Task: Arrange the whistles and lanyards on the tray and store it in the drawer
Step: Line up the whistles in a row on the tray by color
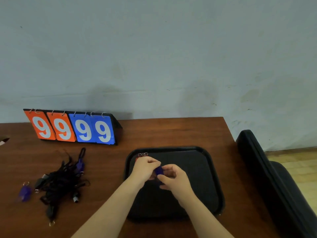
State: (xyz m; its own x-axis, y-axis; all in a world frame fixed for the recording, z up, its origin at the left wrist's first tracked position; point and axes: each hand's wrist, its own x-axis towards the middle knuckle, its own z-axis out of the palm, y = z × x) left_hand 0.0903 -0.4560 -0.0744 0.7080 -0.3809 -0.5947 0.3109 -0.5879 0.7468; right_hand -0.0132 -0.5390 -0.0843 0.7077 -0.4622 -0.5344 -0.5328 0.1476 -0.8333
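A black tray [202, 162] lies on the wooden table, right of centre. Over its left part, my left hand [145, 168] and my right hand [173, 177] meet and both pinch a blue whistle [159, 170], mostly hidden by the fingers. Red whistles with metal rings [142, 154] sit at the tray's far left corner, partly behind my left hand. A tangled heap of black lanyards [60, 182] with dark whistles lies on the table to the left. A purple whistle [25, 193] rests beside it, and another purple whistle [80, 164] sits at the heap's far side.
A flip scoreboard [72, 127] showing 9 9 9 9 in orange and blue stands at the table's back left. A black chair [274, 182] stands against the table's right edge. A grey wall rises behind the table.
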